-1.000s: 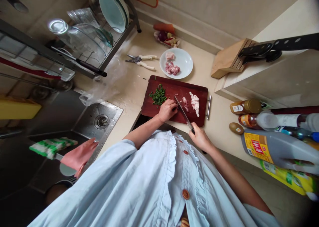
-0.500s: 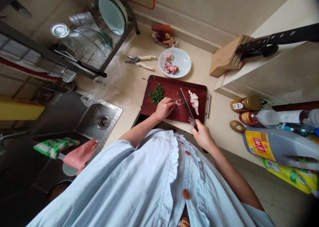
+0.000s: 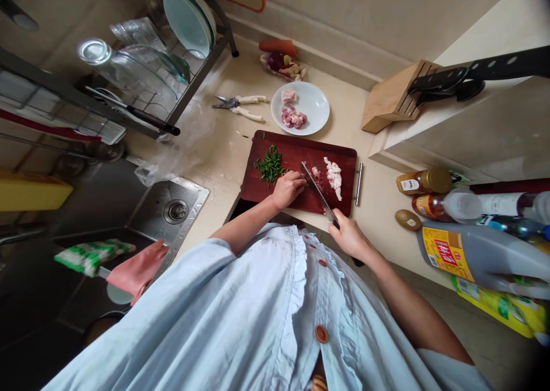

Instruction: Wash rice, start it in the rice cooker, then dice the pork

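Note:
On the dark red cutting board (image 3: pixel 292 145), my left hand (image 3: pixel 289 189) is closed, fingers curled down beside the blade; what it presses is mostly hidden, probably meat. My right hand (image 3: pixel 349 236) grips the dark handle of a knife (image 3: pixel 319 193), whose blade slants across the board, its tip near my left fingertips. Small pieces of reddish meat (image 3: pixel 317 176) lie just right of the blade. Pale, fatty meat pieces (image 3: pixel 333 176) form a pile farther right. Chopped green vegetable (image 3: pixel 271 165) is heaped at the left of the board. A white plate (image 3: pixel 318 107) behind it holds more meat.
Scissors (image 3: pixel 240 102) lie left of the plate, with vegetables (image 3: pixel 281 64) behind. A knife block (image 3: pixel 387 102), bottles and a kiwi (image 3: pixel 408 220) stand or lie at the right. Left are a dish rack (image 3: pixel 197 87), a plastic bag (image 3: pixel 167 156) and the sink (image 3: pixel 195 196).
The knife blade has shifted left, up to my left fingers. More reddish meat now shows on its right side. My left hand has moved slightly right.

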A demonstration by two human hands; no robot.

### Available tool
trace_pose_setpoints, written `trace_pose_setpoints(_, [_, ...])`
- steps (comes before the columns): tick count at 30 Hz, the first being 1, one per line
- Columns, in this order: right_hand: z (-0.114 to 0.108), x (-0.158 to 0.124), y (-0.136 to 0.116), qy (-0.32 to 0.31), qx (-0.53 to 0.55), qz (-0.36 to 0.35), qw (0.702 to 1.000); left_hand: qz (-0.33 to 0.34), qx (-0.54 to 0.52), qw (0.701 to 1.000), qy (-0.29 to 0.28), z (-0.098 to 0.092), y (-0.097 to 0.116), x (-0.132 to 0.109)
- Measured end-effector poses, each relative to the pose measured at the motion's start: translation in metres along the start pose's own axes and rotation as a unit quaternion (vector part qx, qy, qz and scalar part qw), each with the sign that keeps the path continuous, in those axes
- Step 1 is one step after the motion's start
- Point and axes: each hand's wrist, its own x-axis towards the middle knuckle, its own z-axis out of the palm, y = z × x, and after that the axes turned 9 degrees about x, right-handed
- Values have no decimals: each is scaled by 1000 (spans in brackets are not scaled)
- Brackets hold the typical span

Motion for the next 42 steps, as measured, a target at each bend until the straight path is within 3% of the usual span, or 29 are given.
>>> trace_pose_setpoints(5, [13, 35, -8, 31, -26, -21, 999, -1, -19, 1000, -13, -4, 1, 0])
trace_pose_setpoints(10, [13, 8, 6, 11, -41, -5, 999, -6, -8, 1000, -8, -4, 2, 0])
trace_pose_setpoints(13, [12, 8, 6, 22, -39, -1, 999, -4, -9, 1000, 4, -2, 2, 0])
trace_pose_setpoints(17, [6, 16, -2, 49, 17, -2, 999, -24, -35, 997, 61, -3, 3, -3])
trace_pose_setpoints(20, [2, 3, -1, 69, 24, -14, 997, -36, -34, 995, 91, -5, 4, -8])
trace_pose_setpoints(24, [1, -17, 2, 49, -2, -23, 999, -18, -7, 998, 61, -5, 4, -9])
trace_pose_setpoints(29, [0, -22, 1, 22, -26, -15, 999, -8, -11, 1000, 24, -3, 4, -3])
trace_pose_setpoints(38, [10, 8, -5, 13, -15, -9, 1000, -6, -12, 1000, 21, -1, 3, 0])
trace_pose_setpoints(42, [1, 7, -9, 30, 42, -22, 998, -20, -22, 999, 26, -2, 5, 2])
